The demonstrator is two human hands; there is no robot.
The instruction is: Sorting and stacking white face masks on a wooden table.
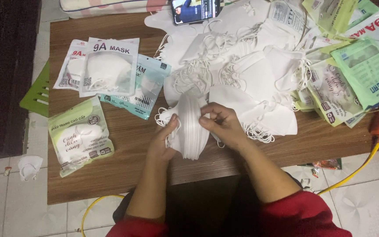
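Gripping a stack of white masks [190, 127] edgewise, left hand [165, 142] at eight o'clock, right hand [220, 123] at three; best squared evenly above the tabletop [123, 140].

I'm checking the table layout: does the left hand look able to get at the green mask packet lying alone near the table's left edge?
Probably yes, once freed. The left hand now grips the stack of white masks together with the right hand. Only bare table lies between it and the green packet.
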